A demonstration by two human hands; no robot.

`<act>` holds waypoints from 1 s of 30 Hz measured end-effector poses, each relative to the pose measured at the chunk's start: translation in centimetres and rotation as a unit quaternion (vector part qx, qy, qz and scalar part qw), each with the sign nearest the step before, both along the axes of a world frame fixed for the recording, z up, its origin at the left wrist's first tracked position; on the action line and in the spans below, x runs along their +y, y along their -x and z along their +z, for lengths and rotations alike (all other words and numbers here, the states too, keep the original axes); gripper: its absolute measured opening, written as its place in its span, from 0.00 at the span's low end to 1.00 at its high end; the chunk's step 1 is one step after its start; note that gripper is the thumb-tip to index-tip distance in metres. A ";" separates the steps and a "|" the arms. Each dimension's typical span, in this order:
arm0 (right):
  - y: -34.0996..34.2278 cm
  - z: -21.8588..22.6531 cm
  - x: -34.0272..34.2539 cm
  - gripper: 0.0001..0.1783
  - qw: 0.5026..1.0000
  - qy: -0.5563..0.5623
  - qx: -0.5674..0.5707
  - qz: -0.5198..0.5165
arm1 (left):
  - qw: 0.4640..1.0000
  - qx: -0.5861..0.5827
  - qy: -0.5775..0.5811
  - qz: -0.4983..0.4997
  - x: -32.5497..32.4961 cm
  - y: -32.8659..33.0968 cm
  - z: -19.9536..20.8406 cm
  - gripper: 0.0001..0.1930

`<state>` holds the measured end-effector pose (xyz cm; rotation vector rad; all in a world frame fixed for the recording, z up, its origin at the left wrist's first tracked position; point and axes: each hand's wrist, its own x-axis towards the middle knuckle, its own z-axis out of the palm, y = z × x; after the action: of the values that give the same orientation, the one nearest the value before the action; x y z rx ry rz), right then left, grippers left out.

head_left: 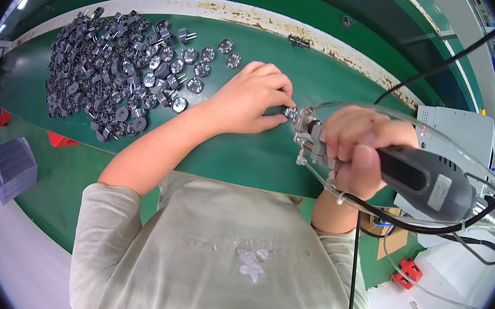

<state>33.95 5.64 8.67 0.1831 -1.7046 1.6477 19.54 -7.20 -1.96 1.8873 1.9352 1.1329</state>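
While the right hand wraps around a grey handheld power driver, the left hand pinches a small dark part between thumb and fingers, right at the tool's metal nose, over a green table. The two hands work close together, the driver lying nearly level and pointing toward the left hand; whether its tip touches the part is too small to tell. Clear tubing and a black cable run along the tool toward the right. To the left of the hands, a broad heap of dark plug-like parts covers the table's far side, several with metal prongs showing, and a few round pieces lie loose at its right edge. A pale ledge with rusty patches lines the back. At right stands a light grey machine casing, with a cardboard box and a red plastic stand below. The worker wears a pale green T-shirt.
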 end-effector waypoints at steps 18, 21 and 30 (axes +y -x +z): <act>-1.7 0.7 2.1 0.18 0.988 0.100 0.107 0.039 | 0.945 0.203 0.012 0.255 6.7 13.0 4.1 0.10; -0.6 -0.4 1.8 0.17 0.988 0.115 0.088 0.050 | 0.896 0.267 0.077 0.346 7.1 17.2 0.0 0.24; -2.6 3.5 1.1 0.14 0.981 0.051 -0.096 -0.160 | 0.980 0.116 0.136 0.087 17.4 11.8 0.5 0.24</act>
<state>36.55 6.74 12.16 -0.2932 -1.6813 1.5421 7.77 10.17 -1.47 1.7954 2.2839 0.6637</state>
